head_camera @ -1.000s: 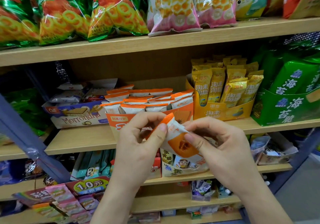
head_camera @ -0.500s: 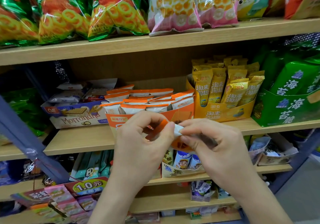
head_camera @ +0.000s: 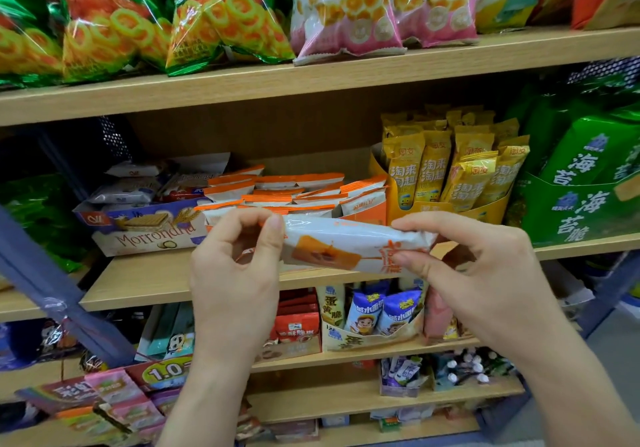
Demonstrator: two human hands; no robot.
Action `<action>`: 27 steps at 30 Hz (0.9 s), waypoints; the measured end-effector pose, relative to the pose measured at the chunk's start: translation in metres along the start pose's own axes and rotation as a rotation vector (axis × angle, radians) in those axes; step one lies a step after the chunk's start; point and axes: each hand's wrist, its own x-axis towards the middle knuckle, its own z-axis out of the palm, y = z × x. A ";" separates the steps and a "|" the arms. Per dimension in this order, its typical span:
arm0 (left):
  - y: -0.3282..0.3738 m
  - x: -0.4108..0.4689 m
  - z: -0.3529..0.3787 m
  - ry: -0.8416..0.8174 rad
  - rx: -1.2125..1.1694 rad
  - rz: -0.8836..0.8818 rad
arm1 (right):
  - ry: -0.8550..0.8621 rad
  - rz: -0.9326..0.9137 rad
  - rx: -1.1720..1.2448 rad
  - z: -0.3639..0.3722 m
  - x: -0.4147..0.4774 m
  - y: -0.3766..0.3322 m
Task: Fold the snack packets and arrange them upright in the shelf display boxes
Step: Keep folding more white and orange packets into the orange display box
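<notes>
A white and orange snack packet (head_camera: 349, 245) lies stretched out horizontally between both hands, in front of the middle shelf. My left hand (head_camera: 239, 259) pinches its left end between thumb and fingers. My right hand (head_camera: 464, 263) pinches its right end. Just behind it stands the orange display box (head_camera: 370, 209) with several matching white and orange packets (head_camera: 277, 192) standing in it. The box's front is partly hidden by the held packet.
A blue wafer box (head_camera: 145, 228) sits left of the orange box, a yellow box of stick packets (head_camera: 446, 169) to its right, then a green seaweed box (head_camera: 581, 200). Chip bags (head_camera: 221, 13) fill the shelf above. Lower shelves hold more small snack boxes.
The packet was bunched between the fingers of both hands; now the hands have drawn apart and it is pulled out flat and horizontal. The view has moved slightly closer to the shelf.
</notes>
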 end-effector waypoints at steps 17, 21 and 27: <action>-0.011 0.005 0.006 -0.089 0.050 0.315 | 0.072 0.212 0.497 -0.004 0.011 0.000; -0.011 0.003 0.011 -0.063 -0.029 0.193 | 0.071 0.238 0.567 -0.008 0.012 0.004; -0.010 -0.001 0.029 -0.271 0.199 0.323 | 0.182 0.173 0.484 0.000 0.013 0.008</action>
